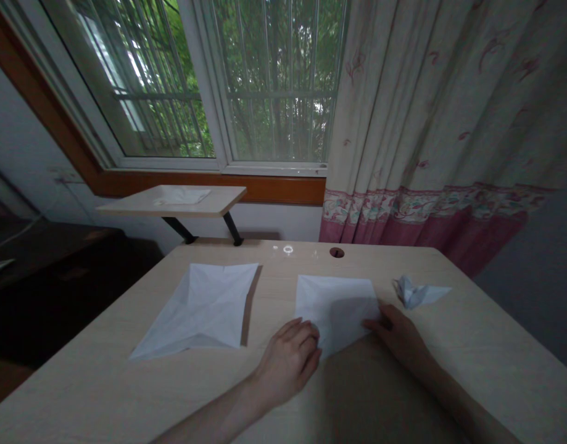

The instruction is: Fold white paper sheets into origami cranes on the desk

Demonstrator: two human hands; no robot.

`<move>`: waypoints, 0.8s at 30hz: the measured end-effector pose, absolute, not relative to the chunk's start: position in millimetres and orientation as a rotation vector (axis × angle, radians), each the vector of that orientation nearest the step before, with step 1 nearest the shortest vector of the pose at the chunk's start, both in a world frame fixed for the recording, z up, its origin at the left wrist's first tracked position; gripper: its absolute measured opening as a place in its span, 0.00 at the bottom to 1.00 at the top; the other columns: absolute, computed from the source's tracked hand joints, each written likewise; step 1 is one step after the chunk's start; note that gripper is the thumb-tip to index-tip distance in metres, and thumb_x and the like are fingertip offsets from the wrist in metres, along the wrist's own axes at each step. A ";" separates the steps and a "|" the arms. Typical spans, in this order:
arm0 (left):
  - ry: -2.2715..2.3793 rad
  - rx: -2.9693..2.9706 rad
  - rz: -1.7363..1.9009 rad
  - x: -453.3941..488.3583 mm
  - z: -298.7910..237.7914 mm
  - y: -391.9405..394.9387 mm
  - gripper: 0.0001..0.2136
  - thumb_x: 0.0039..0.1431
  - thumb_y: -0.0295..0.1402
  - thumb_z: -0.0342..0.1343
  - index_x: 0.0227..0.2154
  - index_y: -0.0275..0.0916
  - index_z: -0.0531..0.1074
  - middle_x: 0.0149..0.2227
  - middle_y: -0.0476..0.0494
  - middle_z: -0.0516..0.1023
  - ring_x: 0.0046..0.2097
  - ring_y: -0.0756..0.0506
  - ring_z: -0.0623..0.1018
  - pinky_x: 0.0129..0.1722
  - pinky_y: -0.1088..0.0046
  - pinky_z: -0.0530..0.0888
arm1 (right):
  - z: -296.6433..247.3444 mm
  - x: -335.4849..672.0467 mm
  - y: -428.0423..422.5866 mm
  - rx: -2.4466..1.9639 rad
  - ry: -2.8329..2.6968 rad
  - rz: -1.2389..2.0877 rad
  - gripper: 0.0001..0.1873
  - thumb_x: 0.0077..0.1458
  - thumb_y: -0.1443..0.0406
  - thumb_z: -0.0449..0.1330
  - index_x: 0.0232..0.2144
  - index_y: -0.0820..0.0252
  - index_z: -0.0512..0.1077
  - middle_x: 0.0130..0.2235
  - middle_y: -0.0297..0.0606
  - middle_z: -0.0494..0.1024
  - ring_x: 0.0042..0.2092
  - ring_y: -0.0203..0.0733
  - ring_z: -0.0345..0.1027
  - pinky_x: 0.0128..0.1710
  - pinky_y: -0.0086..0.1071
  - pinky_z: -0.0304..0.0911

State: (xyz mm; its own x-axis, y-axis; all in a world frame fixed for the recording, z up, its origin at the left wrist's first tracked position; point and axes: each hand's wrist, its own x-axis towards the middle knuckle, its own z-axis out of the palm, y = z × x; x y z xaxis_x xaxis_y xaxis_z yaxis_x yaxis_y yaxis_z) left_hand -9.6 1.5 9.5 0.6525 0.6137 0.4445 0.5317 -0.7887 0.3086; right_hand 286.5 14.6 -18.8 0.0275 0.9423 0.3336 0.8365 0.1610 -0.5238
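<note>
A folded white paper sheet lies on the light wooden table in front of me. My left hand rests with curled fingers on the sheet's near left corner. At the sheet's near right edge my right hand presses down with its fingers together. A larger creased white sheet lies flat to the left, apart from both hands. To the right of the folded sheet sits a small folded paper figure, just beyond my right hand.
A round cable hole is in the table's far edge. A small raised shelf with a paper on it stands at the back left under the window. A curtain hangs at right. Dark furniture is at left.
</note>
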 end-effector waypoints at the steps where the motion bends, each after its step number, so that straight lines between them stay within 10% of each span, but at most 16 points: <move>1: 0.941 2.724 0.812 -9.5 10.0 1.6 0.07 0.65 0.26 0.48 0.38 0.39 0.71 0.41 0.45 0.78 0.47 0.44 0.78 0.60 0.60 0.70 | -21.3 285.9 14.8 -1.693 -1.797 0.194 0.11 0.55 0.56 0.61 0.34 0.57 0.73 0.35 0.41 0.80 0.35 0.50 0.76 0.34 0.40 0.71; 12: 0.999 2.657 0.660 -10.8 15.8 3.2 0.19 0.65 0.25 0.50 0.58 0.42 0.62 0.56 0.42 0.74 0.60 0.41 0.72 0.65 0.50 0.62 | -14.2 275.2 4.1 -1.370 -2.054 -0.172 0.24 0.63 0.60 0.55 0.60 0.59 0.62 0.58 0.50 0.71 0.58 0.55 0.66 0.55 0.53 0.66; 24: 0.988 2.665 0.528 -11.7 9.9 5.8 0.28 0.61 0.20 0.47 0.64 0.42 0.58 0.64 0.41 0.67 0.66 0.41 0.64 0.64 0.52 0.65 | -12.5 261.2 -11.2 -1.000 -2.427 -0.370 0.24 0.57 0.76 0.51 0.50 0.53 0.74 0.52 0.40 0.78 0.50 0.45 0.72 0.50 0.43 0.68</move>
